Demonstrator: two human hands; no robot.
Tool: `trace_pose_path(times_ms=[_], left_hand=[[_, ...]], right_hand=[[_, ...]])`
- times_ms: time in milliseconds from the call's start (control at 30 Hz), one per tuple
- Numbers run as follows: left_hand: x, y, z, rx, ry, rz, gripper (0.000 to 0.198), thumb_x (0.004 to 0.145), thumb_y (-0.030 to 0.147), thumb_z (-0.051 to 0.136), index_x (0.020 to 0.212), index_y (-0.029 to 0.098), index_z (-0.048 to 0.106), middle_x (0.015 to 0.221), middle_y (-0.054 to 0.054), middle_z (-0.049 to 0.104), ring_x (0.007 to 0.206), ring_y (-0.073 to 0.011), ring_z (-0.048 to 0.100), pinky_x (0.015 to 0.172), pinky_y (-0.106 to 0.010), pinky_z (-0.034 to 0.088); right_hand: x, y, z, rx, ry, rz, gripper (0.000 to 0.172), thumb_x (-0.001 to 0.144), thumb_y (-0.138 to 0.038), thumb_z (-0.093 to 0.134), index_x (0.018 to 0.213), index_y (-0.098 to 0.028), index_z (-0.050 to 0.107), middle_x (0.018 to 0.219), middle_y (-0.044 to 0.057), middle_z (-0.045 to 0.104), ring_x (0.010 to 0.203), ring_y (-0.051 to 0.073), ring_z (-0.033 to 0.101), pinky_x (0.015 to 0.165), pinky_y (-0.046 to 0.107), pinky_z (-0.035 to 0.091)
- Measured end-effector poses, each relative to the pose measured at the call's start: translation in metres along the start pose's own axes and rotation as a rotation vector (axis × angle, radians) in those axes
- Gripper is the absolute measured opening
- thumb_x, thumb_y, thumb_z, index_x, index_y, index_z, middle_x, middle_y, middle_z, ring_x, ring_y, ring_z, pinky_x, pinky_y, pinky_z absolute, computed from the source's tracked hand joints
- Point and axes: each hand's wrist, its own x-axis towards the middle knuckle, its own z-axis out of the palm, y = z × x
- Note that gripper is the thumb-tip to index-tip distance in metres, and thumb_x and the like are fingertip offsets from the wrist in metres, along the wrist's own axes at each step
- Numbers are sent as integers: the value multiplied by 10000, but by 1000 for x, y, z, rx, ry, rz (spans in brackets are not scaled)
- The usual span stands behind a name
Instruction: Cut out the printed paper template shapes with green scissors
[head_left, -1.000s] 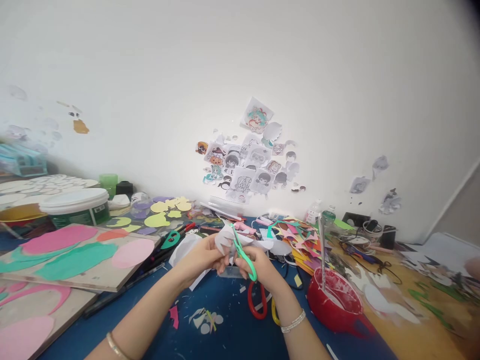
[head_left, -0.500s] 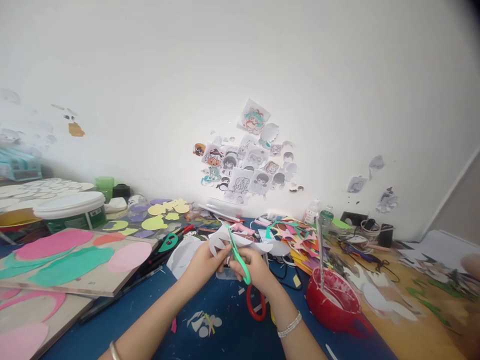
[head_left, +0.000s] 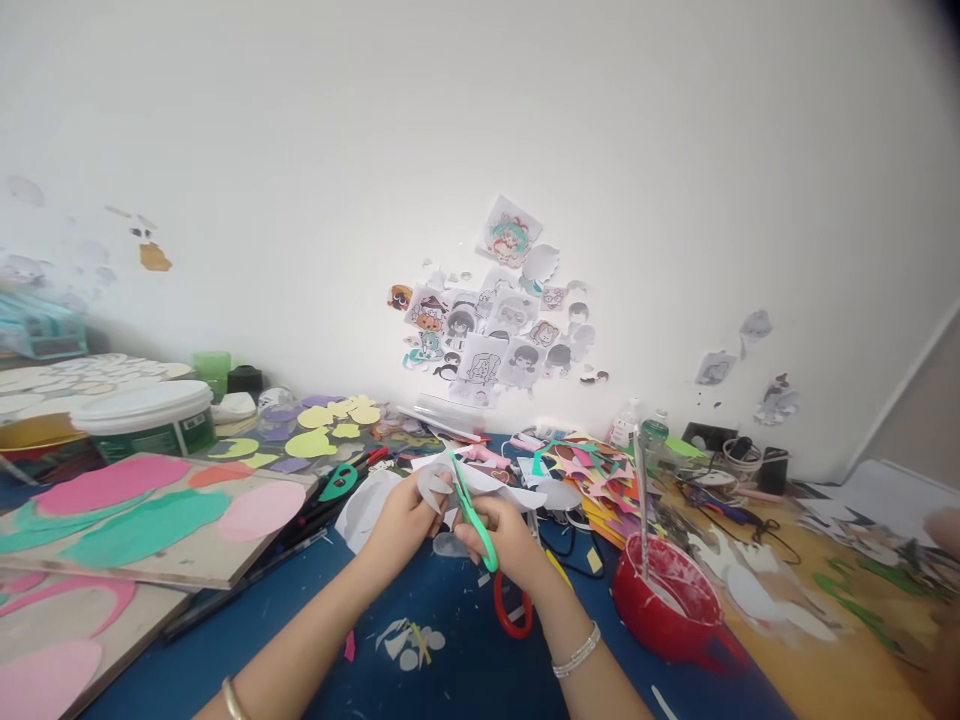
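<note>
My left hand [head_left: 409,515] pinches a pale grey-white paper cutout [head_left: 433,487] with pointed, curved strips. In my right hand [head_left: 501,530] is a pair of green-handled scissors [head_left: 480,535], its blades pointing up and away beside the paper. Whether the blades touch the paper is unclear. White paper sheets [head_left: 367,510] lie behind and left of my hands. Below my right wrist rests a red scissor handle [head_left: 511,612], partly covered by my forearm. Small paper scraps [head_left: 409,643] are scattered on the blue table surface between my forearms.
A red cup [head_left: 664,600] with a stick in it stands at right. Colourful paper scraps [head_left: 600,475] are heaped behind it. Boards [head_left: 262,520] with pink and green cutouts lie left, near a white-lidded tub [head_left: 142,410]. Drawings [head_left: 517,315] hang on the wall.
My left hand has shifted slightly left and turned the paper cutout, so its strips face differently. The scissors have moved a little, staying in my right hand.
</note>
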Motion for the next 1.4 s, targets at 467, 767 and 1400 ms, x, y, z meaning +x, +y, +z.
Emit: trace_pose_path(times_ms=[467, 767, 1400], left_hand=[[1, -2, -2, 32, -18, 0, 370, 819, 413, 342, 517, 201, 360, 376, 76, 355, 392, -90, 362, 455, -212, 312], [2, -4, -3, 14, -40, -50, 313, 791, 403, 385, 545, 212, 358, 377, 87, 344, 371, -94, 349, 427, -215, 283], [2, 3, -2, 16, -11, -69, 302, 773, 414, 387, 548, 215, 355, 367, 91, 335, 366, -93, 332, 428, -216, 280]], right_hand=[[-2, -2, -1, -16, 5, -9, 215, 704, -329, 615, 661, -140, 523, 420, -63, 426, 385, 68, 387, 385, 183, 331], [-2, 2, -3, -19, -11, -45, 247, 728, -361, 601, 677, -131, 526, 427, -58, 432, 388, 61, 380, 395, 182, 322], [0, 9, 1, 27, 5, -73, 299, 734, -423, 575, 735, -128, 531, 433, -56, 456, 381, 64, 397, 392, 187, 325]])
